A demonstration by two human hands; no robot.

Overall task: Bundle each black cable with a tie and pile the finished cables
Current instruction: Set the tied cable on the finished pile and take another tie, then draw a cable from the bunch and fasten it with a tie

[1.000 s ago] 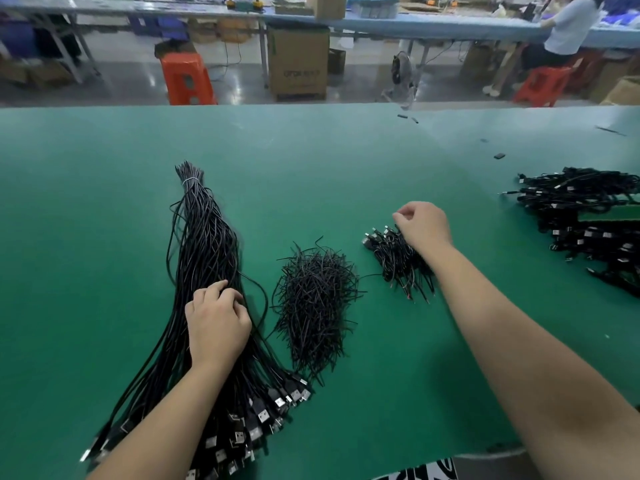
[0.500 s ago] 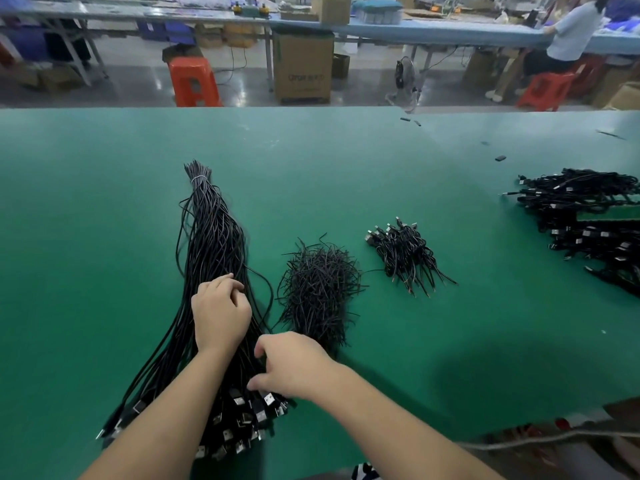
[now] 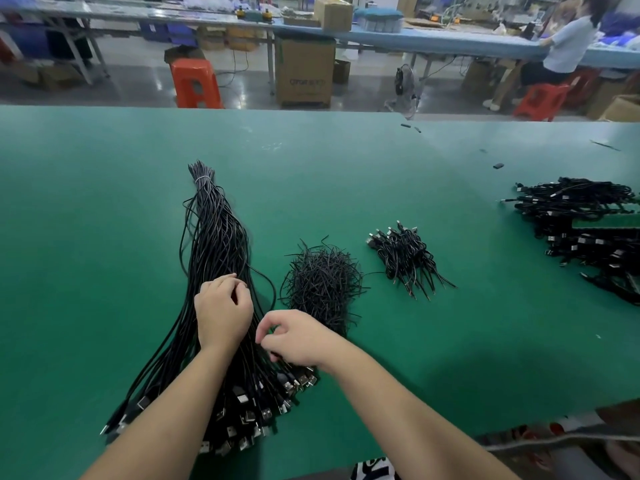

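A long sheaf of loose black cables [image 3: 214, 237] lies on the green table [image 3: 104, 202], tied at its far tip, with USB plugs fanned out at the near end. My left hand [image 3: 221, 310] rests on the sheaf's middle with fingers curled into the strands. My right hand [image 3: 294, 336] sits just right of it, thumb and forefinger pinching a cable near the plugs. A heap of short black wire ties [image 3: 322, 282] lies right of the sheaf. A small pile of bundled cables [image 3: 405, 258] lies farther right.
A larger heap of black cables [image 3: 588, 230] lies at the table's right edge. Small black scraps [image 3: 498, 165] dot the far right of the table. Beyond the far edge stand an orange stool [image 3: 195, 83], a cardboard box [image 3: 304, 74] and a seated person [image 3: 561, 53].
My right hand left the small pile of bundled cables and came back to the plug end of the sheaf, where it now pinches a strand. My left hand stayed on the sheaf.
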